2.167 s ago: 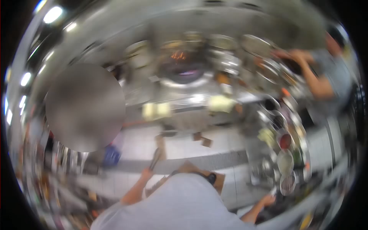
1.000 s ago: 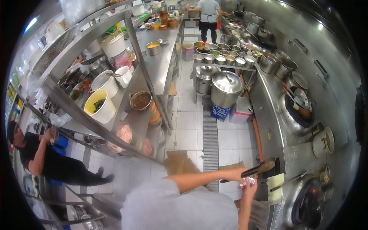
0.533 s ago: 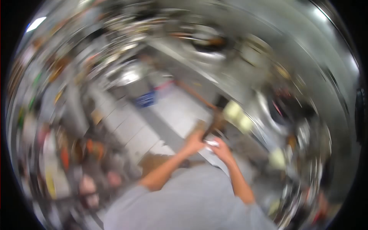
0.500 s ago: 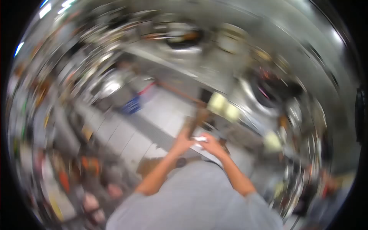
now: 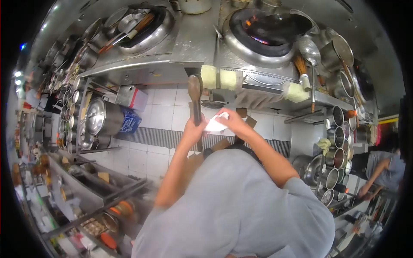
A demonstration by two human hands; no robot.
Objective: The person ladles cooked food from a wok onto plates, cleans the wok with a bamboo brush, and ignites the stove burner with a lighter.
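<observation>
My left hand (image 5: 193, 129) is wrapped round a long, dark brown utensil (image 5: 195, 96) held roughly upright. It has a rounded far end; its exact kind is unclear. In my right hand (image 5: 234, 122) is a crumpled white tissue or cloth (image 5: 217, 124), pinched between the fingers. The white piece reaches across to the fingers of my left hand, close beside the utensil. Both hands are in front of my grey shirt, above the floor and short of the stove edge.
A wok (image 5: 279, 29) sits on the right burner, with flames showing. Folded pale-yellow cloths (image 5: 220, 78) lie along the stove's front edge. A large steel pot (image 5: 103, 116) stands at left beside a blue crate (image 5: 130, 120). Another person (image 5: 383, 170) is at far right.
My view has swung round and sharpened, so the stove now lies across the top. The utensil and the white piece stay in my hands.
</observation>
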